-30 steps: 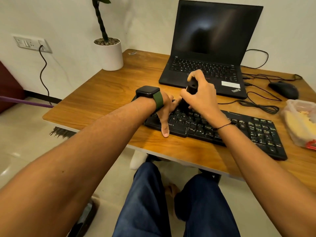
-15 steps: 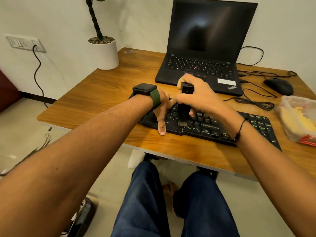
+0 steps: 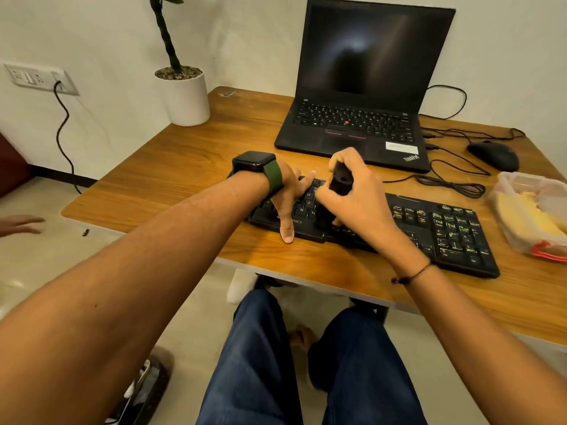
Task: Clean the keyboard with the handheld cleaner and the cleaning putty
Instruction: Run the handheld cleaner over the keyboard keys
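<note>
We are gripping the handheld cleaner (image 3: 339,185) in our right hand (image 3: 357,194), working its tip down over the keyboard (image 3: 429,225) near the counter's (image 3: 184,179) front edge; left hand (image 3: 288,194), fingers relaxed, is pressing the keyboard's left end, probably steadying it; putty not identifiable

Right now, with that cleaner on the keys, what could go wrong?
1. The right hand grips the cleaner tilted on the keyboard; hard pressure might pop a keycap.
2. The left hand steadies only one end, so the other could shift toward the container.
</note>
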